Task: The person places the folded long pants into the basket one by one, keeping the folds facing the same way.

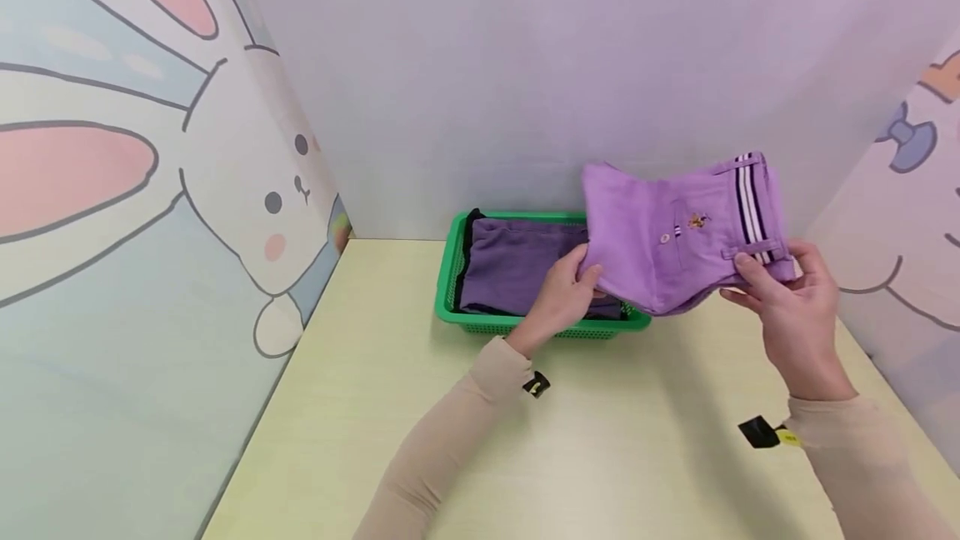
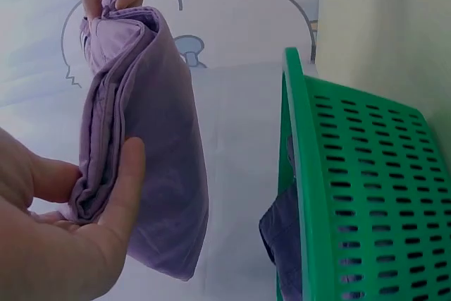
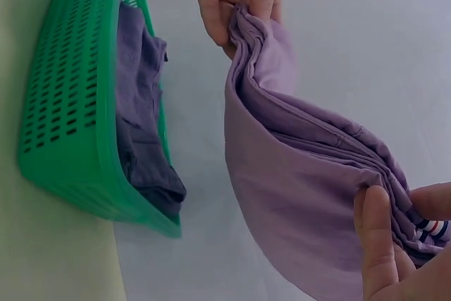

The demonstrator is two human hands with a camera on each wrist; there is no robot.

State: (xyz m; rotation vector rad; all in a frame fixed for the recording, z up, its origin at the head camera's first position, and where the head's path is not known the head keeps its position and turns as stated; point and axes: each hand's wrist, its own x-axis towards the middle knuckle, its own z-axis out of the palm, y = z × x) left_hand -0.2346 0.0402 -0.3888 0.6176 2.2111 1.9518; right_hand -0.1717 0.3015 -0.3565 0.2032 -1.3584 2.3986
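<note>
Folded light purple trousers [image 1: 637, 223] hang in the air between both hands, above the table and to the right of the basket. They have a striped waistband, a button and a small embroidered emblem. My left hand [image 1: 564, 288] pinches the folded end, thumb on one side and fingers on the other. At the waistband end, my right hand [image 1: 798, 315] grips the layers with its thumb on top. In the right wrist view the trousers [image 3: 303, 153] sag in several layers from one hand to the other. A green basket [image 1: 447, 290] stands behind my left hand.
Inside the basket lies folded darker purple clothing [image 1: 510, 261] with black cloth [image 1: 467, 257] along its left edge. The pale yellow table [image 1: 390, 373] reaches to a plain back wall [image 1: 420, 90]. Cartoon-printed walls [image 1: 187, 357] stand at both sides.
</note>
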